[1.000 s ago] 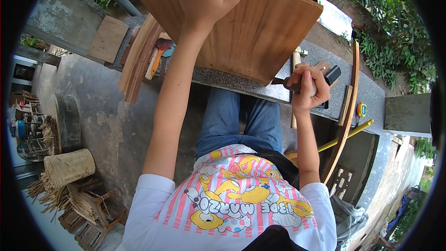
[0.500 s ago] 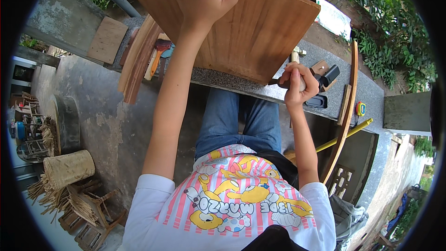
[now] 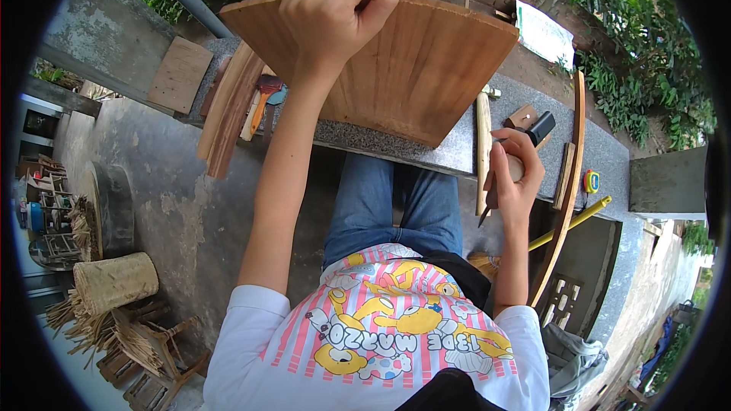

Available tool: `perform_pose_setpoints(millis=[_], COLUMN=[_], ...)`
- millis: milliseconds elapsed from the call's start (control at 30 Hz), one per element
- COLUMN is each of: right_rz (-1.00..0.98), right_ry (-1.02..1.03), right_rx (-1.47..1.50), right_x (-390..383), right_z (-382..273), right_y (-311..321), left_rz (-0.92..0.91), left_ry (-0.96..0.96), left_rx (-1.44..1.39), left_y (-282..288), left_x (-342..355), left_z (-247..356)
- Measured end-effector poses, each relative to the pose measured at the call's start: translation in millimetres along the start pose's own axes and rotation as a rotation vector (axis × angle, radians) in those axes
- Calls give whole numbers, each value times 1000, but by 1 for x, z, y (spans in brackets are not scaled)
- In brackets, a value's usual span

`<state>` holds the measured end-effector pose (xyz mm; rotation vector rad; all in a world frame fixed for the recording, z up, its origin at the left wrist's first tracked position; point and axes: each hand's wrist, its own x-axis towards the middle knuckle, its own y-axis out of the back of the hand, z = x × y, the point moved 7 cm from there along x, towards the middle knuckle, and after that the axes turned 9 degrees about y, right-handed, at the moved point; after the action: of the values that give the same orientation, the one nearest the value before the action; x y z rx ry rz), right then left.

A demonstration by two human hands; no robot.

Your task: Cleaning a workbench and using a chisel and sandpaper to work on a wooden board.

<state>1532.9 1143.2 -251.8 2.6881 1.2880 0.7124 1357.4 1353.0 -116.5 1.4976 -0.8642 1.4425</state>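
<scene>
A wooden board (image 3: pixel 415 68) with a curved top edge stands tilted on the grey stone bench, its lower corner near the bench's front edge. My left hand (image 3: pixel 331 19) is closed over the board's top edge. Right of the board, my right hand (image 3: pixel 518 175) is wrapped round a small hand tool (image 3: pixel 485 215) with a pale, rounded handle and a dark pointed tip, held at the bench's front edge, apart from the board. Its exact kind is not clear. A hammer (image 3: pixel 483 133) with a long wooden handle lies beside this hand.
Wooden strips (image 3: pixel 228 110) and an orange-handled brush (image 3: pixel 263 103) lie on the bench at left. At right are a black object (image 3: pixel 541 128), a yellow tape measure (image 3: pixel 592 180) and a long curved strip (image 3: pixel 566 213). A yellow pole (image 3: pixel 579 217) leans below. A stool (image 3: pixel 164 350) stands lower left.
My right hand has moved right and nearer to me, taking the pointed tool away from the board's lower corner. The board and my left hand have shifted slightly down in view.
</scene>
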Motion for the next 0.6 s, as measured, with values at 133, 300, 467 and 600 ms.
perform_pose_setpoints(millis=[133, 300, 467, 600], right_rz=[-48, -195, -352, -371], right_ry=[127, 338, 315, 180], right_rx=[71, -36, -117, -89], right_x=[-21, -47, -55, -59], right_z=[-48, -82, -75, -54], right_y=[6, 7, -7, -6], left_rz=[-88, -526, -628, -653], left_ry=[-60, -105, -112, -44], left_rx=[20, 50, -33, -27], left_y=[49, 139, 194, 187], left_x=[-17, -65, -110, -158], left_z=[19, 59, 85, 101])
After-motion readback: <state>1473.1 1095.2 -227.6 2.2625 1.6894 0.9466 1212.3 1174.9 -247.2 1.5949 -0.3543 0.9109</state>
